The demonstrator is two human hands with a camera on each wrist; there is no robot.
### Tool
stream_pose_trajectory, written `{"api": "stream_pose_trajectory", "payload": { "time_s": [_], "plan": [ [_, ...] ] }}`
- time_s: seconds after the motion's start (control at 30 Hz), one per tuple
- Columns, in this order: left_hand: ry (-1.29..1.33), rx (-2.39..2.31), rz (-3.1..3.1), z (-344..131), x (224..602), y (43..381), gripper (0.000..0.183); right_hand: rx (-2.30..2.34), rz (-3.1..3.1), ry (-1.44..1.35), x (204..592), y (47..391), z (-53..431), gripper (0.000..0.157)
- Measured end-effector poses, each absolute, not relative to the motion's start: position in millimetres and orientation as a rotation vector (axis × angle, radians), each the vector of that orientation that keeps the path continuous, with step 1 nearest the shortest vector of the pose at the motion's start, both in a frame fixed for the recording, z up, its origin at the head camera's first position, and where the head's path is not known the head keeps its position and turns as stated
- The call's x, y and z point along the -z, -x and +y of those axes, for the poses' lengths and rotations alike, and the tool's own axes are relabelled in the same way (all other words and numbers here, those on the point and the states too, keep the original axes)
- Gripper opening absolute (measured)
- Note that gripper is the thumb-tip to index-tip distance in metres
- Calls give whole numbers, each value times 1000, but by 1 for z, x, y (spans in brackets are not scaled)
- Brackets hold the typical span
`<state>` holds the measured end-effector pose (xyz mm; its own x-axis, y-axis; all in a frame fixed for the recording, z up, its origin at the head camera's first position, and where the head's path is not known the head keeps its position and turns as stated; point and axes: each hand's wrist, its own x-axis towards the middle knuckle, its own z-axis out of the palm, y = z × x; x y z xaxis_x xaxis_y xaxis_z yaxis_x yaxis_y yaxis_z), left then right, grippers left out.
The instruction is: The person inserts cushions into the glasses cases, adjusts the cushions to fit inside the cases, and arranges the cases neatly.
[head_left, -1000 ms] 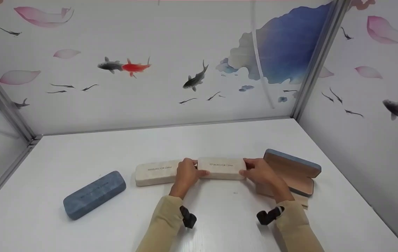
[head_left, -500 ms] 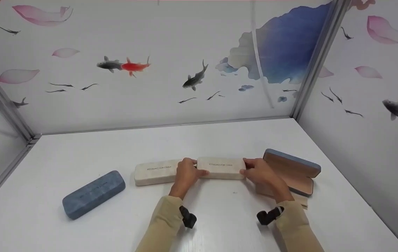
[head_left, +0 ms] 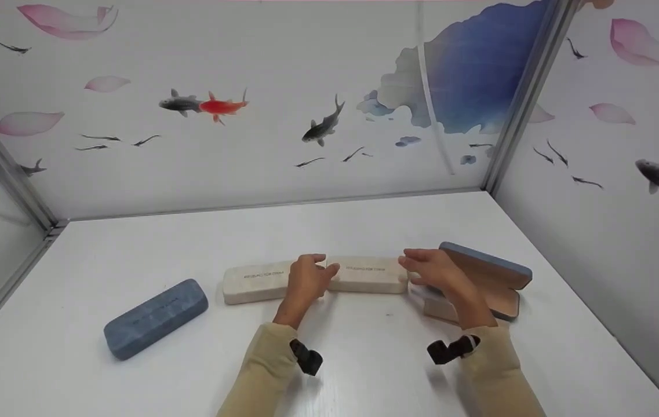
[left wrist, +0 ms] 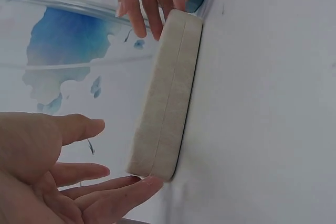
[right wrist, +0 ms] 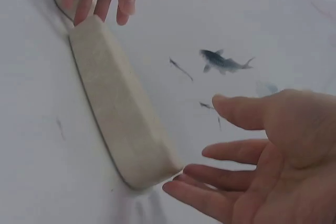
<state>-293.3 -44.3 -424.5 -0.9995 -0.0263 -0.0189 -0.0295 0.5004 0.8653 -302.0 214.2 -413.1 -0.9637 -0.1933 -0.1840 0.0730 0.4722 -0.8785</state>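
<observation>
A closed cream glasses case (head_left: 367, 274) with small dark print on its lid lies on the white table between my hands. My left hand (head_left: 307, 282) is at its left end, thumb lifted away, fingertips right at the case's edge in the left wrist view. At the other end, my right hand (head_left: 436, 272) has its fingers spread and relaxed around nothing; in the right wrist view its fingertips (right wrist: 173, 186) come close to the case's corner. A second cream case (head_left: 257, 282) lies end to end with the first, partly covered by my left hand.
An opened blue glasses case (head_left: 488, 278) with a tan lining stands to the right, partly behind my right hand. Beneath my right wrist lies a tan piece (head_left: 440, 310). A closed blue case (head_left: 156, 318) sits slanted at the left. Printed walls border the table (head_left: 364, 370).
Both hands have loosened from the ends of the middle cream case and lifted slightly, thumbs coming off it. The right hand has shifted a little rightward. The cases have stayed in place.
</observation>
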Motion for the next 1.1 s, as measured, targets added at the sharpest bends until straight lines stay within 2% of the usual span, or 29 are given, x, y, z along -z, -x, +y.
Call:
{"api": "stream_pose_trajectory", "payload": {
  "time_s": [0.27, 0.63, 1.1],
  "plan": [
    [29, -1650, 2752, -36, 407, 286, 36, 1606, 2424, 22, 389, 287, 214, 54],
    [-113, -1792, 2589, -10, 392, 269, 33, 1726, 2407, 71, 380, 252, 246, 58],
    [-183, -1836, 2414, 38, 407, 257, 28, 1790, 2554, -108, 405, 218, 297, 52]
  ]
}}
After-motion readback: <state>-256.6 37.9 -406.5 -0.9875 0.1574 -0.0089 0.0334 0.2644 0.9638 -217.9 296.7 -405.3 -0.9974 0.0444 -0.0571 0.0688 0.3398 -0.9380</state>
